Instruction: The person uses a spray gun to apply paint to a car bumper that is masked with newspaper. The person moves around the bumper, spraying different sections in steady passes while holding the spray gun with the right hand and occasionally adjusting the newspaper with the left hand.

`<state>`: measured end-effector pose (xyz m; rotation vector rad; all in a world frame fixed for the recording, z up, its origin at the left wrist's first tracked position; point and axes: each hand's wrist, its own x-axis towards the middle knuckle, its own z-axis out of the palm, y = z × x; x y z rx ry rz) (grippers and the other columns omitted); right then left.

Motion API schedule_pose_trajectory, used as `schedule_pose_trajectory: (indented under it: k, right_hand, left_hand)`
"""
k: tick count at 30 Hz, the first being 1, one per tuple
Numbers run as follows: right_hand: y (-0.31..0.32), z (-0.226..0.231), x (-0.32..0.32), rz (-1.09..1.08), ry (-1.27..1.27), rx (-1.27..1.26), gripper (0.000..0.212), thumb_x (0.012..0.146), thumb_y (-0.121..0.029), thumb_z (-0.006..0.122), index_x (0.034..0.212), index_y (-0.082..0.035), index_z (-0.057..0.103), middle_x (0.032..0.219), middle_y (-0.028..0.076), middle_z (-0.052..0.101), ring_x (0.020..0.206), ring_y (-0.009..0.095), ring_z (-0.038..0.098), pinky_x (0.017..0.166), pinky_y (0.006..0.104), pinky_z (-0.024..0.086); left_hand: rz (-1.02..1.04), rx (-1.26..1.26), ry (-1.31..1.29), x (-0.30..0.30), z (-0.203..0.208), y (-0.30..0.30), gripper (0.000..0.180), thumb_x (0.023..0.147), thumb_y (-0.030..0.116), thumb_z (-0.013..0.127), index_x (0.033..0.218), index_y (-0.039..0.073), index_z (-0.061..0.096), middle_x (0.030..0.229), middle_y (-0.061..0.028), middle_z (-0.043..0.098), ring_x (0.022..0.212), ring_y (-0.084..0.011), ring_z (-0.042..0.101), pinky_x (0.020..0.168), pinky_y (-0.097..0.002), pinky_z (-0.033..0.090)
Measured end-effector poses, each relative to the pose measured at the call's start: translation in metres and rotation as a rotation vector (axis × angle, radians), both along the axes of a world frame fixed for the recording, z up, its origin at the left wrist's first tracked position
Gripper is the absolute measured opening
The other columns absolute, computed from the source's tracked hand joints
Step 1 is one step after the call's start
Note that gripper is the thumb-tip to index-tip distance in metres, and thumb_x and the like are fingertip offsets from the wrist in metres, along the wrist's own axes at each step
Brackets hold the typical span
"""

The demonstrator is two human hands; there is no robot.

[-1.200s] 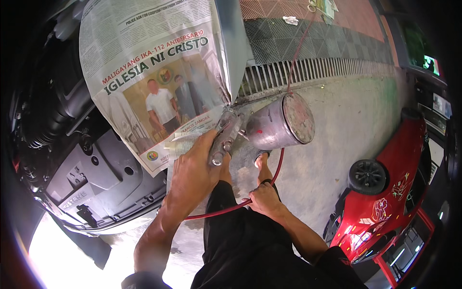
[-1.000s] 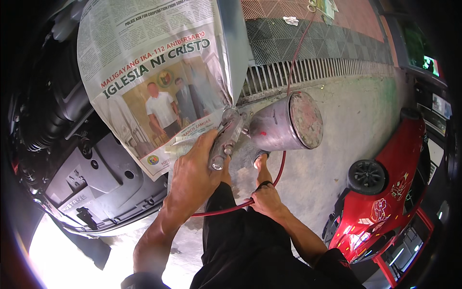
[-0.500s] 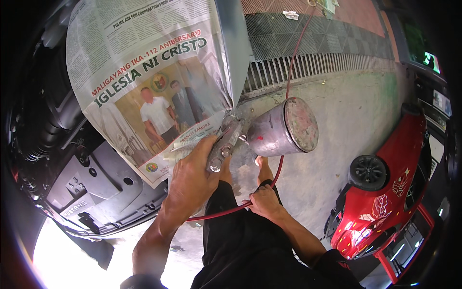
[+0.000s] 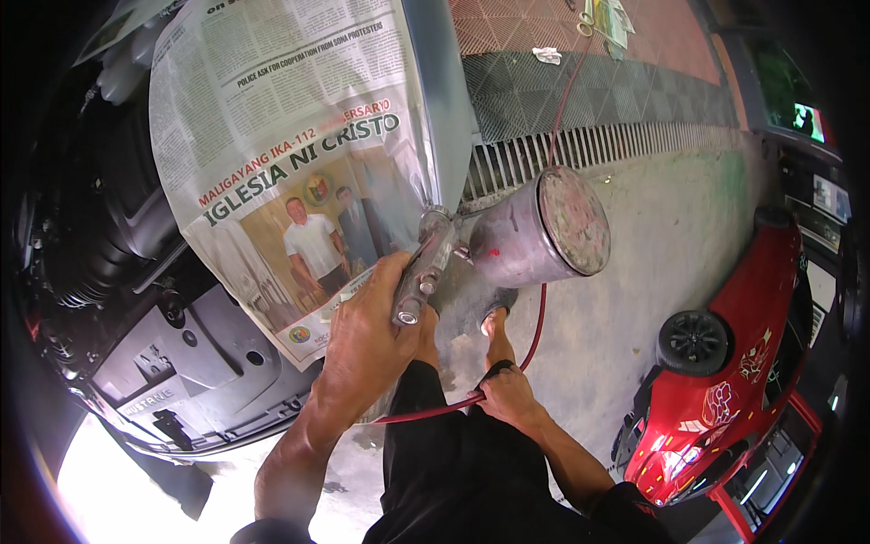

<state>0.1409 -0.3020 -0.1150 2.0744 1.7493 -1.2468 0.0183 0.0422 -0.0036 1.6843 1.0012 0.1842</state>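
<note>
My left hand (image 4: 367, 340) is wrapped round the handle of a metal spray gun (image 4: 424, 272). The gun's round metal paint cup (image 4: 517, 240) sticks out to the right, its lid smeared with old paint. Close beside the gun, a newspaper sheet (image 4: 290, 118) is spread over the car at left, next to a smooth grey-blue body panel (image 4: 437, 100). My right hand (image 4: 507, 394) is closed round a red air hose (image 4: 541, 317), in front of my dark trousers. The trigger and nozzle are mostly hidden.
The open engine bay (image 4: 181, 335) with black covers lies at left. A red car (image 4: 716, 390) stands at right on the concrete floor (image 4: 634, 245). A slotted drain grate (image 4: 598, 139) borders tiled mats (image 4: 607, 91), where tape rolls (image 4: 584, 23) and a white scrap (image 4: 546, 55) lie.
The view has shifted, so the newspaper and engine bay appear lower and farther right. Both hands keep their holds; my right hand and the hose sit slightly lower in the picture.
</note>
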Motion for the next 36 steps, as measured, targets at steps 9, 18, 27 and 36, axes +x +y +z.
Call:
schedule_pose_trajectory:
  k: [9,18,27,36]
  right_hand:
    - [0.002,0.004,0.004,-0.034,-0.023,0.01,0.047,0.097,-0.046,0.077,0.074,-0.005,0.081,0.067,0.017,0.072,0.071,0.037,0.075,0.077,0.0491,0.055]
    - [-0.024,0.009,0.031,-0.161,-0.075,-0.035,0.036,0.09,-0.037,0.084,0.089,-0.002,0.077,0.101,0.019,0.077,0.114,0.039,0.069,0.105,0.0475,0.049]
    - [0.01,0.065,0.052,-0.58,0.616,-0.075,0.083,0.093,-0.034,0.084,0.162,-0.005,0.048,0.161,0.024,0.053,0.155,0.044,0.044,0.131,0.0554,0.029]
    - [0.112,0.134,0.057,-0.667,0.444,0.069,0.075,0.096,-0.018,0.082,0.158,-0.002,0.043,0.148,0.017,0.054,0.14,0.03,0.054,0.116,0.0452,0.045]
  left_hand:
    - [0.089,-0.006,-0.014,0.011,0.015,0.019,0.033,0.108,0.016,0.072,0.135,0.0,0.063,0.107,-0.0226,0.075,0.098,-0.0323,0.074,0.09,-0.041,0.056]
    - [0.293,-0.234,-0.212,0.017,0.027,0.036,0.035,0.111,0.031,0.073,0.127,0.0,0.074,0.1,-0.0003,0.07,0.088,-0.0122,0.061,0.083,-0.0328,0.054]
    - [0.465,-0.382,-0.191,0.051,0.012,-0.067,0.065,0.106,0.038,0.076,0.149,0.001,0.042,0.105,-0.0232,0.071,0.087,-0.0358,0.072,0.081,-0.0487,0.057]
    - [0.352,-0.304,-0.041,0.073,0.014,-0.162,0.074,0.108,0.048,0.069,0.15,-0.001,0.032,0.105,-0.0329,0.073,0.092,-0.0565,0.075,0.079,-0.0619,0.055]
